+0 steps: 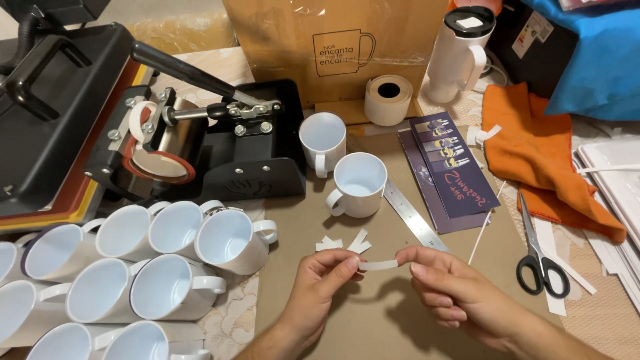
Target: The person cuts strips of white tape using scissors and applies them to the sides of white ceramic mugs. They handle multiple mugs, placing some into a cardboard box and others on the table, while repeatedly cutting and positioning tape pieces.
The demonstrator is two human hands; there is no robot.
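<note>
Both hands meet low in the middle of the brown paper-covered table (373, 320), stretching a short strip of pale tape (379, 265) between them. The risk, as I judge it: that strip is thin and sticky, so a slack moment could let it curl onto itself or cling to a fingertip, and the 2 upright white ceramic mugs (359, 185) just beyond, or the white mugs lying on their sides (167, 267) to the left, could be nudged by a careless reach. The left hand (320, 283) comes up from below, thumb and forefinger pinched on the strip's left end. The right hand (453, 290) angles in from the lower right, fingers curled, pinching the other end. Black-handled scissors (537, 257) lie well to the right.
</note>
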